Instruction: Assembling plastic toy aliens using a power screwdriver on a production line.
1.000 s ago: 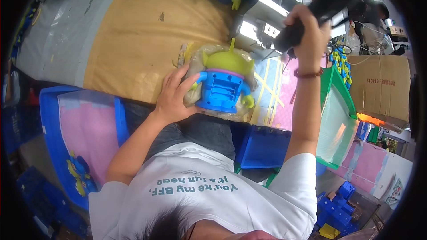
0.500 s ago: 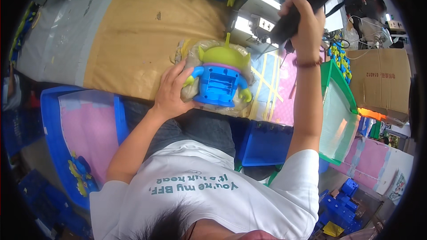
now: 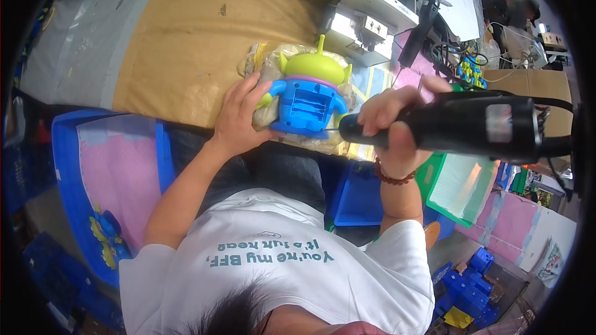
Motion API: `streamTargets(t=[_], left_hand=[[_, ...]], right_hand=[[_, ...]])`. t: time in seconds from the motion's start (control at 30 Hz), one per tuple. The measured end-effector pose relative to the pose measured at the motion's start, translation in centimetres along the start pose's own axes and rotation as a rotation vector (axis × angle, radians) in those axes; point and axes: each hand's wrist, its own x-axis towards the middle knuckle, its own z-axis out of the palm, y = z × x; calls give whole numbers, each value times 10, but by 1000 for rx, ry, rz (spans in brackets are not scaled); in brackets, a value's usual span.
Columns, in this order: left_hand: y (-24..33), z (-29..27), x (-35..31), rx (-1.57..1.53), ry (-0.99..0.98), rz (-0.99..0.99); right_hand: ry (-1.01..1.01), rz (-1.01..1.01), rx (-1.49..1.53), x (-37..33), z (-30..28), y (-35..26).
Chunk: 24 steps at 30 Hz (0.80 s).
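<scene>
"What is the left hand (image 3: 239, 111) doing?"

"It is wrapped around the side of a toy (image 3: 304, 102), with the thumb down low and the fingers over its little arm. The toy is just right of that hand. It has a green head, a blue body and a square hole in the middle, and it lies on a crinkly plastic pad (image 3: 268, 67)."

"And the right hand (image 3: 394, 118)?"

"Closed around a fat black driver (image 3: 462, 127). The thin tip points left from that hand, at the toy's bottom corner. I can't tell if they touch."

"What else is around?"

"A red bracelet (image 3: 394, 177) sits just below the right hand, on the wrist. A brown sheet (image 3: 180, 49) is left of the left hand. Lower down on that side is a blue bin (image 3: 65, 161) with a small figure (image 3: 108, 236) inside"
</scene>
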Motion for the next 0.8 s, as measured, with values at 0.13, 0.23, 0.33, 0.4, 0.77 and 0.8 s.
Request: streamTargets(t=[0.13,0.23,0.33,0.4,0.77,0.8], left_hand=[[0,1,0,-2,1,-5],[0,1,-2,-1,5,-10],[0,0,-2,5,12,-9],[1,0,-2,2,9,-13],[-3,0,-2,-53,37,-26],[-2,-2,-2,-42,25,-31]], right_hand=[[-175,-113,69,-13,2,8],[-239,-98,16,-15,6,5],[-243,-104,27,-15,5,8],[-246,-107,28,-15,4,9],[13,58,136,35,-12,-11],[116,-9,141,52,-18,-10]])
